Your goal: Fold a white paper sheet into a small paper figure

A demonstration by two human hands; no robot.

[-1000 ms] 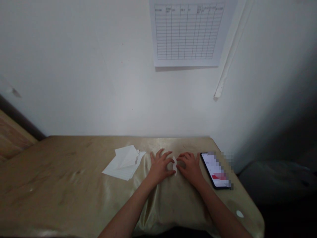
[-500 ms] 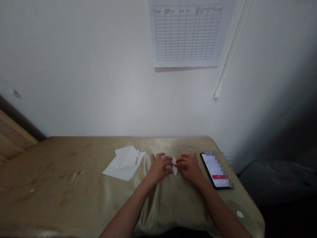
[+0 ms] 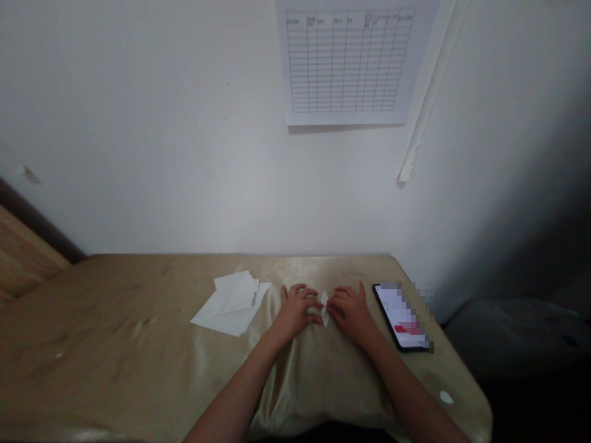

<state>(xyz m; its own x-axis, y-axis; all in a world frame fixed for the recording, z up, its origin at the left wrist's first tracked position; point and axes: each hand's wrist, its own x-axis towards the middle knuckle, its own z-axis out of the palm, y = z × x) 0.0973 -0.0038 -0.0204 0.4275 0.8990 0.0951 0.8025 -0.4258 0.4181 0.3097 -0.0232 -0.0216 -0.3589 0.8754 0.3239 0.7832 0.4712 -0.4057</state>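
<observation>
A small, narrow piece of folded white paper (image 3: 325, 317), pointed at both ends, lies upright in the picture on the cloth-covered table. My left hand (image 3: 296, 312) is at its left side, index fingertip and thumb against the paper, the other fingers spread. From the right, my right hand (image 3: 351, 312) grips the middle of the paper with thumb and fingers drawn together, little finger raised. The exact finger contact is too small to make out.
Left of my hands lies a stack of white paper sheets (image 3: 221, 320), the top one folded and torn-edged. A phone (image 3: 397, 317) with a lit screen lies to the right. The gold-brown table (image 3: 129, 344) meets a white wall, where a printed grid sheet (image 3: 348, 67) hangs.
The fingers of my right hand have shifted slightly and bunched closer at the paper. My left hand and the folded paper have barely moved.
</observation>
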